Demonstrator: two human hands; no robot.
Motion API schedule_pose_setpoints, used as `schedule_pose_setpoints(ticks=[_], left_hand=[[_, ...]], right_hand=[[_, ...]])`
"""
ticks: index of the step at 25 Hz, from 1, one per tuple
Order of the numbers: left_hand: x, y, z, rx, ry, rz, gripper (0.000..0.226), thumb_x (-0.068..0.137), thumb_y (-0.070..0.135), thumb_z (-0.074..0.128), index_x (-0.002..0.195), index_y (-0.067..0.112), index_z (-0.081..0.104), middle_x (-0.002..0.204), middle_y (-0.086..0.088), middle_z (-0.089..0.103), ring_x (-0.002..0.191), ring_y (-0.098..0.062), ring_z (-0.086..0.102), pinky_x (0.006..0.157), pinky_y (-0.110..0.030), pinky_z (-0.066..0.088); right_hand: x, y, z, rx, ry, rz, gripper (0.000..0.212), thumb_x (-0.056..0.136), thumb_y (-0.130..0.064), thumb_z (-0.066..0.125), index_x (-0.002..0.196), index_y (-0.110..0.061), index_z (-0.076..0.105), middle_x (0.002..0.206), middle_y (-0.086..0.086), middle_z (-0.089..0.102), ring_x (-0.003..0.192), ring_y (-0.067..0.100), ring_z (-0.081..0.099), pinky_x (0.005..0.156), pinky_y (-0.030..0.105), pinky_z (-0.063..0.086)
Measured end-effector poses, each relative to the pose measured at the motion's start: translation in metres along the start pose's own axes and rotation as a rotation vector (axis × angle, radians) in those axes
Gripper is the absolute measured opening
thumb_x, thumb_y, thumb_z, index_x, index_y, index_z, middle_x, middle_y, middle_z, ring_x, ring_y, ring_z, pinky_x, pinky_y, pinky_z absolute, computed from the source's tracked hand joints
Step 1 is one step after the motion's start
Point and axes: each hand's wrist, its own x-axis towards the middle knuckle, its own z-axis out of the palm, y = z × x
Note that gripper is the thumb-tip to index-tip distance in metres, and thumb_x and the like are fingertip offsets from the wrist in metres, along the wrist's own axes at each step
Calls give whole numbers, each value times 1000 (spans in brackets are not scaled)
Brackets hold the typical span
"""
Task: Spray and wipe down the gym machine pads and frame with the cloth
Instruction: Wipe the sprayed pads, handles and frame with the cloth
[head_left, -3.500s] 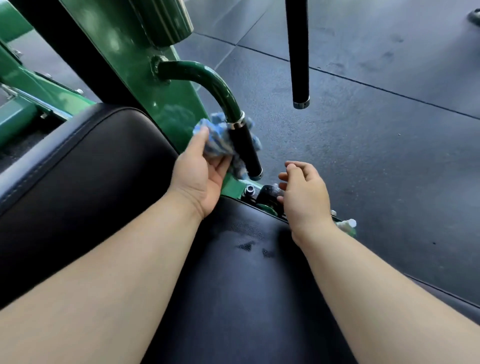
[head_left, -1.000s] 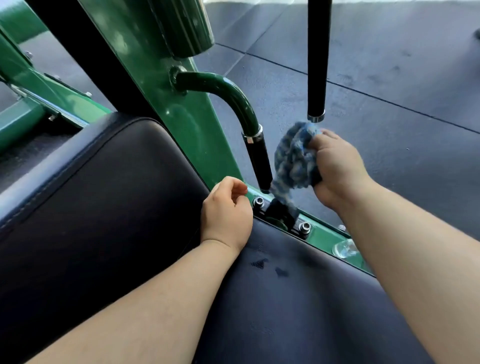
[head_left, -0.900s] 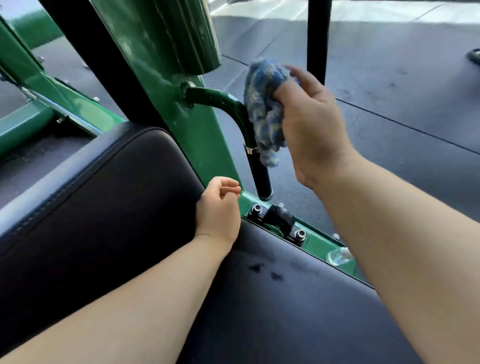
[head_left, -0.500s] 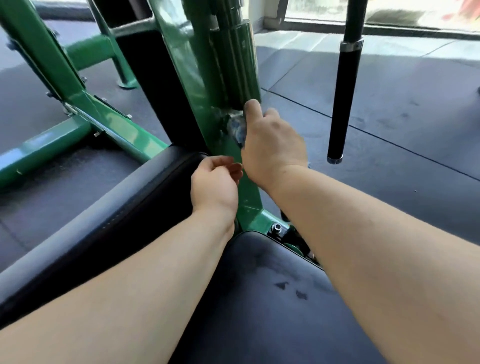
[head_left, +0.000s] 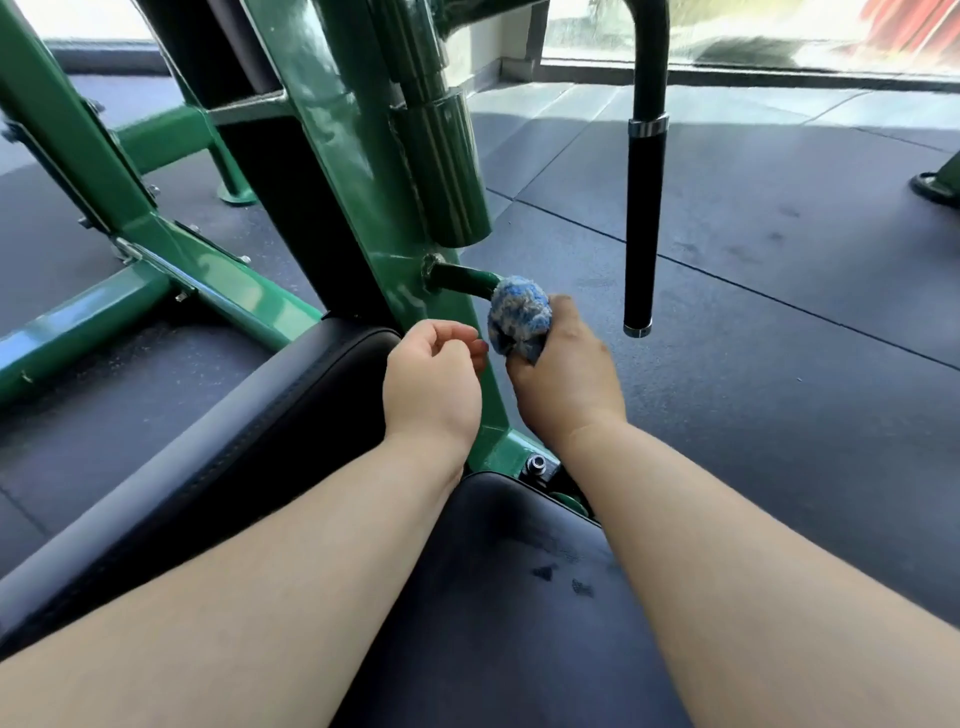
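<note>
Cloth: blue/white terry, bunched into a ball, gripped in R hand, fingers curled round its lower part. Sits at outer end of green handle stub. Can't tell whether it wraps the stub or only presses on it, since cloth covers the contact.

R hand: back of hand up, beyond far edge of seat pad, just right of frame upright.

L hand: fingers loosely curled, thumb near fingertips, holding nothing. Just beside R hand, apart from cloth, in front of upright's lower part.

Seat pad: black vinyl, under both forearms. Two small dark marks near its centre.

Side pad: black, stitched seam, runs up-left from seat pad toward upright.

Frame upright: glossy green, tilted, w/ green cylindrical sleeve on its right face above the stub.

Bolt: silver, on green base plate at seat pad's far edge, betw. the wrists.

Hanging grip: black, vertical, chrome collar at top, cap at bottom. Right of cloth, not touching it.

Floor: dark rubber tiles, seams visible.
</note>
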Motion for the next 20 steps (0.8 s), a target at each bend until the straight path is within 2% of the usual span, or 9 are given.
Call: schedule_pose_setpoints(ticks=[2,4,6,8,9,11,14,17,20], left_hand=[[0,14,6,19,-32,54,30,84,-3,40,74,17,59,74,2,67,73,-12,63,74,-26,51],[3,34,11,25,-47,110,30,85,-1,40,74,19,58,73,3,66,73,-13,62,77,-29,52],[10,62,13,53,-25,185,29,86,2,40,75,22,58,73,5,66,74,-13,62,77,-31,52],[20,92,14,86,14,269,28,87,5,39,77,25,56,78,6,65,74,-12,61,76,-30,52],[23,105,15,98,40,311,29,87,6,39,78,27,56,79,7,65,75,-11,61,77,-30,52],[31,129,15,125,109,403,29,85,7,37,80,27,56,82,8,64,82,-14,62,81,-31,52],[44,150,12,170,216,500,27,84,9,38,82,27,57,82,9,66,85,-16,63,82,-31,51],[57,159,7,130,245,511,29,77,10,35,74,31,55,79,10,65,85,-16,64,84,-37,52],[64,157,1,186,233,537,31,79,7,36,73,32,54,78,12,64,85,-14,64,84,-35,52]], right_hand=[[-3,1,-17,40,1,-9,21,87,-19,58,106,-19,50,91,0,56,81,24,49,65,29,33],[-5,-2,-41,74,95,-42,18,84,-17,58,102,-20,55,90,0,57,79,21,49,65,26,31],[1,-18,-70,120,259,-149,25,85,-14,59,109,-21,58,102,2,58,83,17,46,65,18,27],[20,-46,-98,89,397,-336,36,86,-10,60,121,-15,57,117,5,56,95,20,49,74,14,28],[33,-60,-109,13,425,-443,40,86,-8,59,126,-13,55,126,6,55,106,25,50,83,16,31],[59,-92,-121,-185,406,-647,46,89,-7,54,135,-10,51,142,8,46,128,31,42,106,31,32],[91,-122,-125,-530,249,-787,51,94,-11,44,145,-17,39,155,1,30,144,24,23,117,39,19],[114,-135,-122,-762,103,-732,52,93,-17,45,143,-26,34,149,-2,37,139,23,29,115,40,14],[127,-146,-118,-775,133,-663,31,89,-25,52,120,-27,50,120,1,56,115,27,49,92,40,34]])
